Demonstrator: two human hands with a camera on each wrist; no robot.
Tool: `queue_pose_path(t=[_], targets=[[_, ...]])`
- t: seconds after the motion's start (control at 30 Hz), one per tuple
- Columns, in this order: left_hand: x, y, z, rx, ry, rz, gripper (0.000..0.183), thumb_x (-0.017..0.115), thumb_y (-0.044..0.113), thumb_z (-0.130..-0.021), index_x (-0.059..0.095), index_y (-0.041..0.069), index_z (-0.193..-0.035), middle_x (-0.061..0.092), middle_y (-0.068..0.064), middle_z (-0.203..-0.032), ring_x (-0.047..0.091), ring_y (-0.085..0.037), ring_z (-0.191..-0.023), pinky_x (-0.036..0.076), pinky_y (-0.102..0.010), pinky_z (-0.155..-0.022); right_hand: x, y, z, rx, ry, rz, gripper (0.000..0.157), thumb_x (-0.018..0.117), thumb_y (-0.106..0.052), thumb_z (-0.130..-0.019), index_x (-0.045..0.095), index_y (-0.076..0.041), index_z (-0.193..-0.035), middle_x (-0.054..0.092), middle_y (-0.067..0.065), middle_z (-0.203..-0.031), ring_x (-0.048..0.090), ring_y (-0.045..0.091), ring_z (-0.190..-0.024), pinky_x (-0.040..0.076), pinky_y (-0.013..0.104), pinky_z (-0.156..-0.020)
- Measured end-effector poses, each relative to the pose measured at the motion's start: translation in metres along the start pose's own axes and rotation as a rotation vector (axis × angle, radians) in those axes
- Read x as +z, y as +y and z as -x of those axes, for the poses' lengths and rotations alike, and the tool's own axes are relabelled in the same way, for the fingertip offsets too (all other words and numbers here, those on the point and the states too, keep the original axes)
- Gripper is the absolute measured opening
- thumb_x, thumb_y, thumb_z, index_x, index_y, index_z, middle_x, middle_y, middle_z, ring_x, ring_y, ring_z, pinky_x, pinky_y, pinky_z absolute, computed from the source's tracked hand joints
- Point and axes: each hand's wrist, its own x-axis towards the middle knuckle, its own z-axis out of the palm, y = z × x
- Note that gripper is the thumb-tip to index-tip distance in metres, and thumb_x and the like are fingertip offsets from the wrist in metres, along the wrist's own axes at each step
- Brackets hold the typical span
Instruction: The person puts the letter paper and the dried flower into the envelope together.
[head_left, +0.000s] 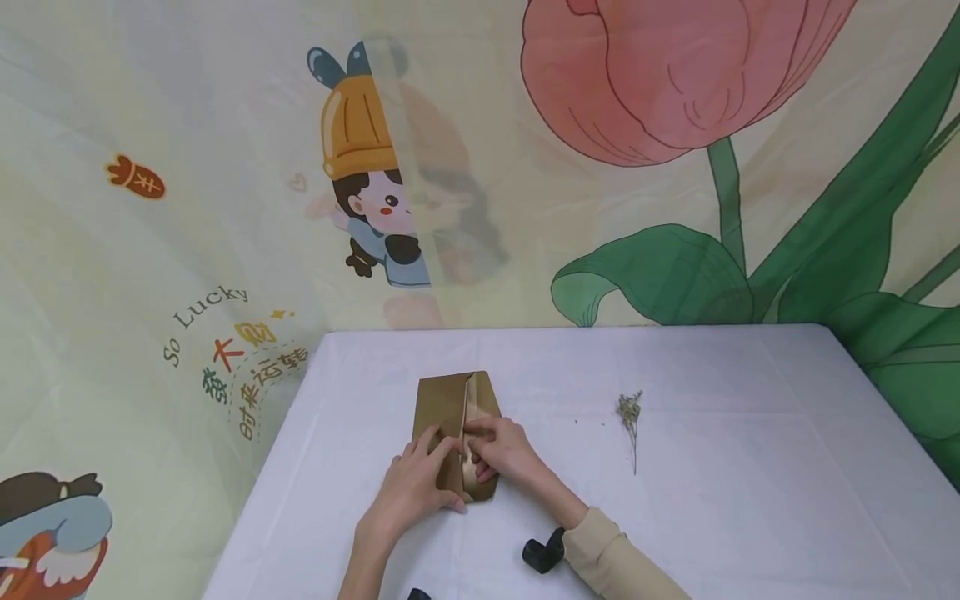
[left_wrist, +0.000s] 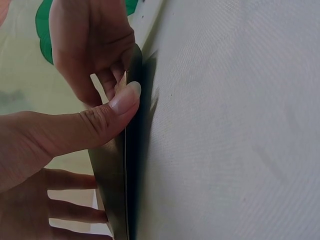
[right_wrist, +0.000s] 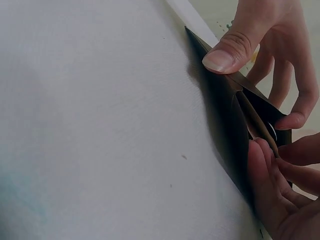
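Observation:
A gold-brown envelope (head_left: pixel 441 398) lies on the white table with its flap (head_left: pixel 483 402) unfolded to the right. My left hand (head_left: pixel 411 487) holds the envelope's body, fingers spread over its face. Its thumb (left_wrist: pixel 107 117) bears on the near edge in the left wrist view. At the envelope's mouth my right hand (head_left: pixel 506 450) pinches a brown edge between thumb and fingers. In the right wrist view the mouth gapes slightly beside the right fingers (right_wrist: pixel 295 172), and a thin whitish sliver shows within. What else lies inside is hidden.
A small dried flower sprig (head_left: pixel 630 421) lies to the right of the envelope. Beside the right sleeve (head_left: pixel 615 550) sits a black object (head_left: pixel 542 554), partly covered. Another black piece (head_left: pixel 418 594) shows at the bottom edge. A printed cloth hangs behind the table (head_left: pixel 712 375).

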Motion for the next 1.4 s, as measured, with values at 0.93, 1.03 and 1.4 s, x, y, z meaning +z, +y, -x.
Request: queue_pose_path(t=[0.93, 1.03, 1.4], targets=[[0.001, -0.001, 0.002, 0.034, 0.028, 0.017, 0.079, 0.096, 0.042, -0.061, 0.060, 0.027, -0.130, 0.045, -0.025, -0.153, 0.048, -0.059, -0.132, 0.041, -0.080, -0.095, -0.031, 0.000, 0.034, -0.255, 0.092, 0.253, 0.019, 0.064, -0.007, -0.094, 0.073, 0.000, -0.110, 0.073, 0.006, -0.081, 0.063, 0.011, -0.062, 0.050, 0.022, -0.056], [0.003, -0.001, 0.002, 0.035, 0.026, 0.025, 0.078, 0.096, 0.041, -0.061, 0.060, 0.027, -0.129, 0.046, -0.025, -0.153, 0.048, -0.060, -0.131, 0.041, -0.081, -0.095, -0.034, 0.001, 0.039, -0.312, 0.122, 0.319, 0.015, 0.067, -0.007, -0.095, 0.074, -0.002, -0.106, 0.073, 0.002, -0.084, 0.062, 0.007, -0.065, 0.050, 0.020, -0.058], [0.003, -0.002, 0.002, 0.051, 0.044, 0.014, 0.077, 0.096, 0.041, -0.061, 0.061, 0.028, -0.128, 0.047, -0.025, -0.151, 0.050, -0.059, -0.128, 0.043, -0.078, -0.093, -0.049, 0.001, 0.055, -0.327, 0.213, 0.459, 0.013, 0.068, -0.008, -0.096, 0.074, -0.004, -0.107, 0.073, -0.001, -0.085, 0.061, 0.004, -0.067, 0.050, 0.021, -0.062]])
